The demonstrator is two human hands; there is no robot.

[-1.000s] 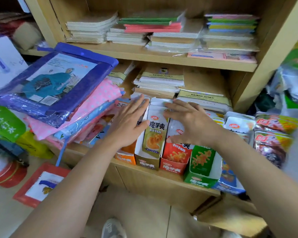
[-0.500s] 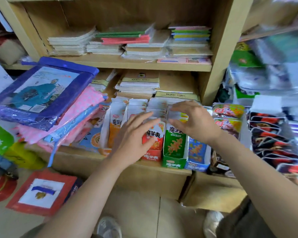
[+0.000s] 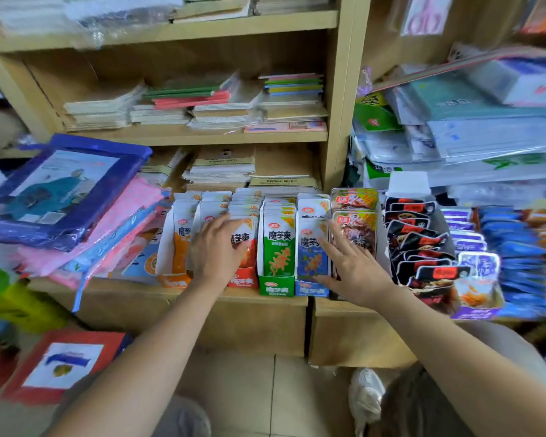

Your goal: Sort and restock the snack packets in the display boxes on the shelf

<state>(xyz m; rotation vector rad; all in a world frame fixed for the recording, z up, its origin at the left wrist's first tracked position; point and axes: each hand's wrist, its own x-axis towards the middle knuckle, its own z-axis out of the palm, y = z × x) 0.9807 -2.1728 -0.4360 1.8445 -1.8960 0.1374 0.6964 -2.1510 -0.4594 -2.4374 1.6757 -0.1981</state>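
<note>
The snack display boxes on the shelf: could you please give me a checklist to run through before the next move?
1. Hands free: left hand lies flat on the packets in the red box, right hand is spread at the blue box, and neither holds a packet. Ok.
2. Green box: packets upright in a full row. Ok.
3. Red, green and blue boxes stand side by side at the front of the shelf. Ok.
4. Black packets to the right lean at mixed angles. Not ok.
5. Blue packets at far right: too blurred. Cannot tell.
</note>
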